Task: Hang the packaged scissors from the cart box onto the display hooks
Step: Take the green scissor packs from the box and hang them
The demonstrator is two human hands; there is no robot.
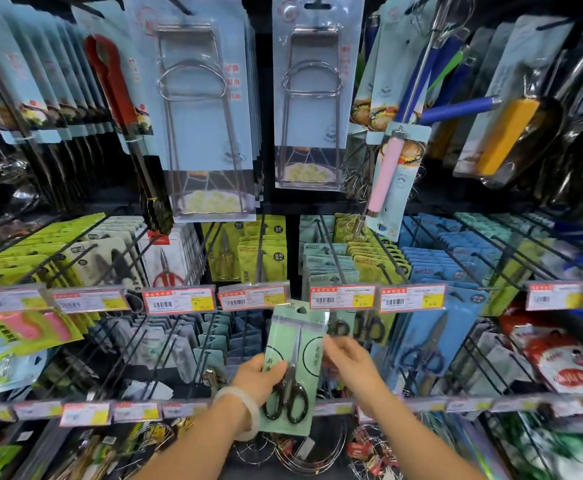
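Note:
A pack of black-handled scissors on a pale green card [292, 365] is held upright in front of the display, its hang hole near the price-tag rail. My left hand [259, 375], with a pale bangle on the wrist, grips the card's left side. My right hand [350, 363] pinches the card's right edge. Behind the card, black display hooks [331, 252] carry rows of matching green-carded and blue-carded scissors [428, 337]. The cart box is out of view.
Price-tag rails [343, 297] run across the shelf front at two heights. Packaged steel tongs [203, 109], whisks and ladles hang above. More hooks with packaged goods fill the left and right. Wire rings hang below the lower rail.

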